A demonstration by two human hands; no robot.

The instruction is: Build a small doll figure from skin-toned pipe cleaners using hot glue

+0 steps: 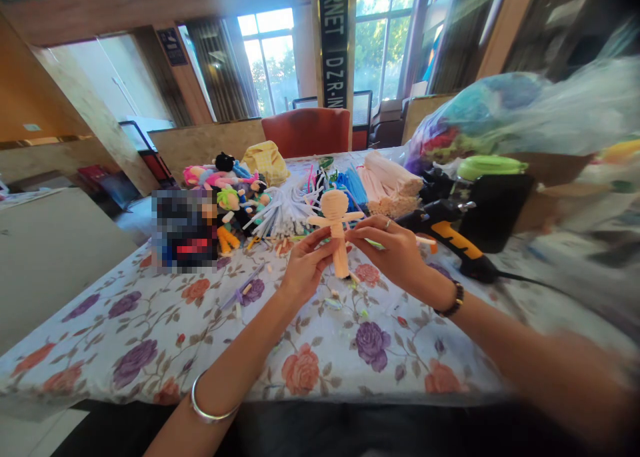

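A peach-coloured pipe-cleaner doll (335,207) with a round wound head, outstretched arms and a thick lower body stands upright in front of me, held just above the table. My left hand (306,268) grips its body from the left between thumb and fingers. From the right, my right hand (400,253) pinches at the doll's side below its arm; whether a loose strand is between those fingertips is too small to tell. Behind the doll lie a bundle of white pipe cleaners (285,210), blue ones (354,189) and a pale pink bundle (385,180).
The flowered tablecloth (200,350) carries small scraps. Finished dolls (235,190) are heaped at the left beside a blurred-out patch. At right lie a black and yellow glue gun (450,237) with its cord, a green-lidded jar (490,168) and large plastic bags (530,110). A red chair (306,131) stands opposite.
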